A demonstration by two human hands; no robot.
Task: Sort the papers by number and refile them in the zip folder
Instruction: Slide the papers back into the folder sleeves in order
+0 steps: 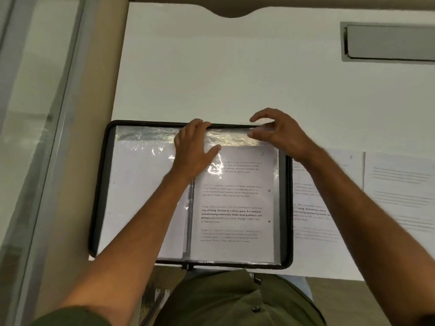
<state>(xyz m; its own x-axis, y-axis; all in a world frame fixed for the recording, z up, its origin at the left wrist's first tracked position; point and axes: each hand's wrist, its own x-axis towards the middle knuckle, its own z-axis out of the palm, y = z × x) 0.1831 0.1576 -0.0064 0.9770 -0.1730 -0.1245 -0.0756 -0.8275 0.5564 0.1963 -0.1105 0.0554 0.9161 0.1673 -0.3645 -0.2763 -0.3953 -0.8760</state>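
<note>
Desk [235, 74]: white top, its near edge against the person; a grey recessed tray [388, 42] is set in at the far right corner.
Zip folder [108, 184]: lies open and flat at the desk's near left corner, black zipped border all round, clear sleeves on both halves. Its near edge overhangs the desk edge a little.
Loose papers [397, 184]: two sheets on the desk just beside the folder's right edge, along the near edge; the nearer one is numbered 7 and partly hidden by the right forearm.
Filed paper [231, 215]: a printed sheet inside the right-hand sleeve, its top edge short of the sleeve mouth; its corner number is too faint to read.
Left hand [194, 149]: fingers fairly straight, pressing flat on the sleeve near the folder's far edge, fingertips curling just over the black border.
Right hand [280, 132]: at the far right corner of the sleeve, thumb and fingers pinching the clear plastic lip.
Step, as judged: seating the sheet and closing the sleeve mouth.
Risks: the thin plastic could crease or tear at the pinch; the sheet may buckle if pushed skewed; the forearm could drag sheet 7 off the near edge and muddle the order.
</note>
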